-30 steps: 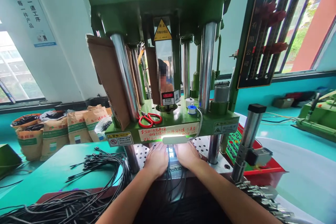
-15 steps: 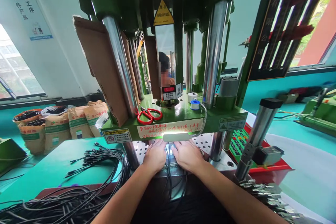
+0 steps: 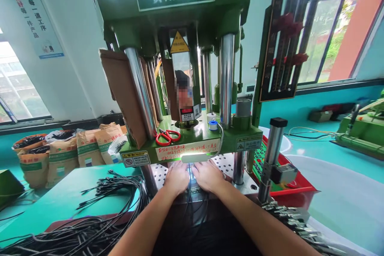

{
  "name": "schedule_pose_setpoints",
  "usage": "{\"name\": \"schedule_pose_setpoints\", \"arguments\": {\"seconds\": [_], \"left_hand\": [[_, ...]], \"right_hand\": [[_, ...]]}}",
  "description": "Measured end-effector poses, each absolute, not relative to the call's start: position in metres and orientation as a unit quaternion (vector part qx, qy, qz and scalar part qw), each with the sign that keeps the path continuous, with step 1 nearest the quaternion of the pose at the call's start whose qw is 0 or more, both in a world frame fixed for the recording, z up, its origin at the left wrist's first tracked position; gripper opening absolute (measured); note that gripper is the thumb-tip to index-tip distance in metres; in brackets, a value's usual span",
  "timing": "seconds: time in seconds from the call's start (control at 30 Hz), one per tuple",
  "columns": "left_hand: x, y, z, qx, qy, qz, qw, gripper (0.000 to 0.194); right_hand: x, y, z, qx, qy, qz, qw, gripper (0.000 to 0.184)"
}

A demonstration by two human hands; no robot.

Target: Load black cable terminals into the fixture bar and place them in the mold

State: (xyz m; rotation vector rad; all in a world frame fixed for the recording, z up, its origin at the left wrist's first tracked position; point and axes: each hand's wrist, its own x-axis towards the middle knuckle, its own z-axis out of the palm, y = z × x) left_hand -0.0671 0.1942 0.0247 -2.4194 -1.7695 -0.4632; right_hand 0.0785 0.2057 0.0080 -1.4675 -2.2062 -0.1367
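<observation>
My left hand [image 3: 177, 177] and my right hand [image 3: 207, 176] lie palm down, side by side, under the green press platen [image 3: 192, 144], on the lit mould area of the perforated metal bed [image 3: 225, 163]. Their fingertips are hidden beneath the platen's light strip [image 3: 196, 158]. Thin black cables [image 3: 192, 200] run from between the two hands toward me over the bed's front edge. Whether the fingers pinch a cable I cannot tell.
Red-handled scissors [image 3: 167, 137] and tape rolls [image 3: 213, 125] rest on the platen. A large bundle of black cables [image 3: 99, 208] covers the teal table at left. Metal connectors [image 3: 288, 214] lie at right, near a red control box [image 3: 279, 176]. Sacks [image 3: 63, 156] stand behind.
Both hands stay under the platen and have drawn slightly closer together. The camera has pulled back and tilted up, showing more of the machine's top.
</observation>
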Motion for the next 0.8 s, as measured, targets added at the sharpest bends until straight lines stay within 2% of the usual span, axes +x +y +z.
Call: {"name": "schedule_pose_setpoints", "arguments": {"seconds": [0.2, 0.53, 0.67, 0.8], "left_hand": [[-0.054, 0.184, 0.019, -0.773, -0.609, -0.165, 0.073, 0.04], [-0.05, 0.198, 0.018, -0.767, -0.617, -0.161, 0.07, 0.032], [-0.05, 0.189, 0.034, -0.762, -0.617, -0.179, 0.078, 0.031], [-0.048, 0.12, 0.034, -0.766, -0.592, -0.234, 0.091, 0.038]], "right_hand": [[0.083, 0.199, 0.004, -0.531, -0.811, -0.041, 0.244, 0.038], [0.082, 0.213, 0.002, -0.519, -0.815, 0.005, 0.256, 0.031], [0.08, 0.221, 0.008, -0.523, -0.799, 0.043, 0.294, 0.022], [0.064, 0.24, 0.018, -0.554, -0.734, 0.116, 0.376, 0.024]]}}
